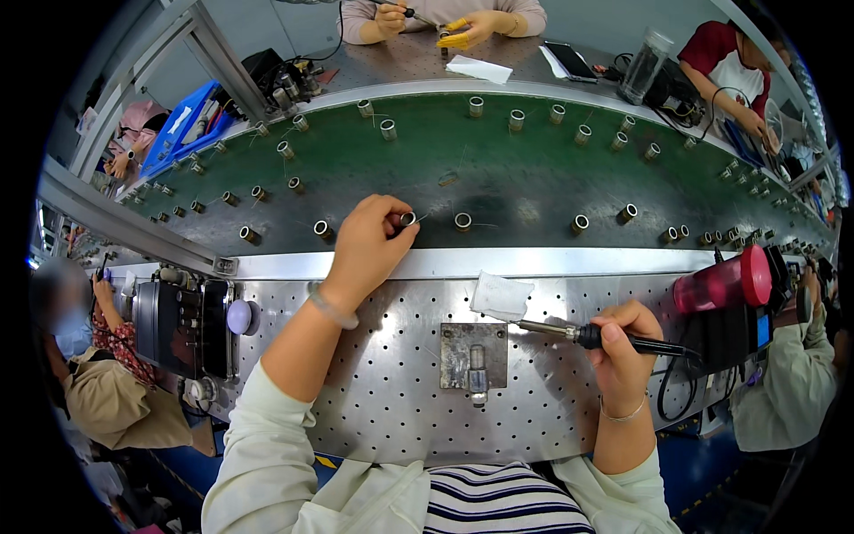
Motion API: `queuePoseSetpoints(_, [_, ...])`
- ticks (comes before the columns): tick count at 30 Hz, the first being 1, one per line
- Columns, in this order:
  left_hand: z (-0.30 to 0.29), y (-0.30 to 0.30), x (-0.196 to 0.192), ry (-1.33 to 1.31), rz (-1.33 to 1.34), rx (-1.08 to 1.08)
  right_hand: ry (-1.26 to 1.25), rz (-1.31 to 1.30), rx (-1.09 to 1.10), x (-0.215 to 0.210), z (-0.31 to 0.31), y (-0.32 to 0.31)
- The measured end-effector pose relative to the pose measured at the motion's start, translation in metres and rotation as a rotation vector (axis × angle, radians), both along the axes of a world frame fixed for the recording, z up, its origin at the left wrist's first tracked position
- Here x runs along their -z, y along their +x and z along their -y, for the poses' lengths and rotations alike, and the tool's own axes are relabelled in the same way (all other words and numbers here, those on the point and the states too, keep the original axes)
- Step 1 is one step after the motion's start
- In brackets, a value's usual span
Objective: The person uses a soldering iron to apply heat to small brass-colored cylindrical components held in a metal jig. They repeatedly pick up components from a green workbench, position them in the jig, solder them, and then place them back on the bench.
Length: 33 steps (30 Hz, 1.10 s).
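My left hand reaches over the green belt, thumb and fingers pinching a small metal cylinder with a thin wire sticking out. Whether that cylinder touches the belt, I cannot tell. My right hand grips the black handle of a soldering iron, its tip pointing left above the bench. Under the tip lies a folded white paper or cloth. Nearer to me, a square metal plate rests on the perforated bench, with a small shiny cylindrical piece lying on it.
Across the bench runs the green belt, with several similar cylinders standing on it. A pink cup and a dark soldering station are at right. A black box and purple knob sit left. Co-workers work around the belt.
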State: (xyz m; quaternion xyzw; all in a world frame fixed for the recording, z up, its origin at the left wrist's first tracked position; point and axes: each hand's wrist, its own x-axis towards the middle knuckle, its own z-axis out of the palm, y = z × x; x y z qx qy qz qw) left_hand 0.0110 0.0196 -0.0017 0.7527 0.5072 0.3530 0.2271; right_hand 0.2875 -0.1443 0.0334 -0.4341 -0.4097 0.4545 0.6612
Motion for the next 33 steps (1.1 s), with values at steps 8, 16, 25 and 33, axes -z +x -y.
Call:
queuePoseSetpoints(8, [0.076,0.001,-0.048,-1.055,0.726,0.492,0.033,0.025,0.013,-0.003,0.001,-0.006])
queuePoseSetpoints(16, [0.083,0.017,-0.039,-1.157,0.814,0.693,0.031,0.093,-0.031,0.001,0.001,-0.006])
queuePoseSetpoints(25, [0.089,0.022,-0.032,-1.095,0.964,0.565,0.164,0.023,-0.144,0.002,0.008,-0.011])
queuePoseSetpoints(33, [0.089,0.021,-0.028,-1.013,0.971,0.616,0.156,0.058,-0.149,0.004,0.008,-0.013])
